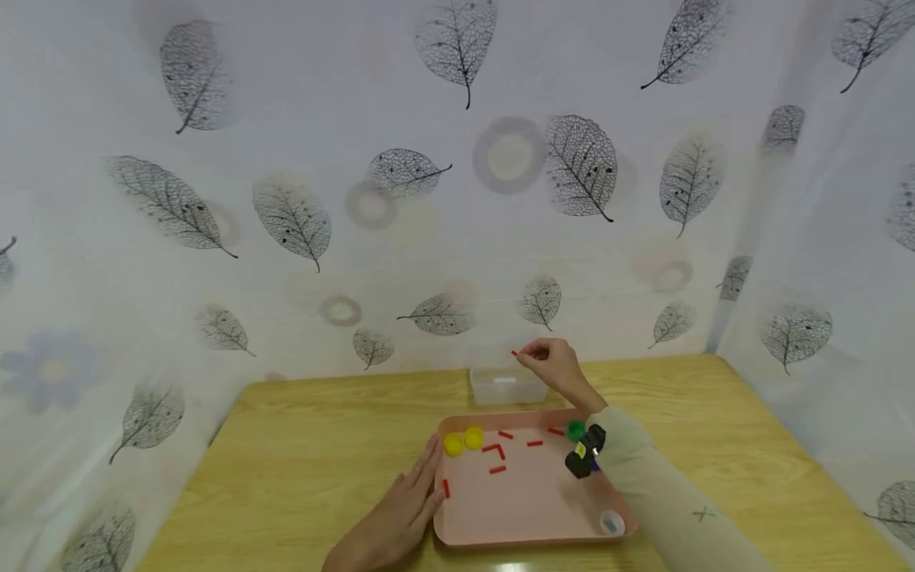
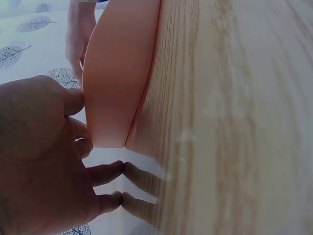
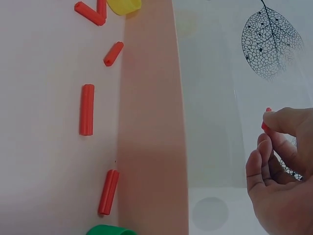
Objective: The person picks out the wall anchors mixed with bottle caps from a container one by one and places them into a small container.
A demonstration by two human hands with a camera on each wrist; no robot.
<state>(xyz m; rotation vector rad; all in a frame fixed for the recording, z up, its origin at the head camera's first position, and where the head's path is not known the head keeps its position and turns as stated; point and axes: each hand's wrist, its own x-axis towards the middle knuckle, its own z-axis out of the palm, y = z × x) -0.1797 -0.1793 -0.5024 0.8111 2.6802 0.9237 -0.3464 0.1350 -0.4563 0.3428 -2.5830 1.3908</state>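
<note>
My right hand point(image 1: 556, 365) pinches a small red stick point(image 1: 515, 353) between thumb and index finger, above a clear plastic box point(image 1: 507, 391) behind the tray. In the right wrist view, only the ends of that stick point(image 3: 265, 126) show past the fingertips. My left hand point(image 1: 403, 508) lies along the left side of a pink tray point(image 1: 529, 508), fingers mostly extended. The left wrist view has its thumb and fingertips at the tray's rim point(image 2: 85, 73) and lower fingertips on the table. Several more red sticks point(image 1: 534, 443) are scattered inside the tray.
Two yellow round caps point(image 1: 453, 444) sit in the tray's back left corner. A green cap point(image 1: 576, 430) is at its back right and a whitish round piece point(image 1: 611, 523) at its front right. Behind the wooden table point(image 1: 322, 445) hangs a leaf-patterned curtain point(image 1: 286, 119).
</note>
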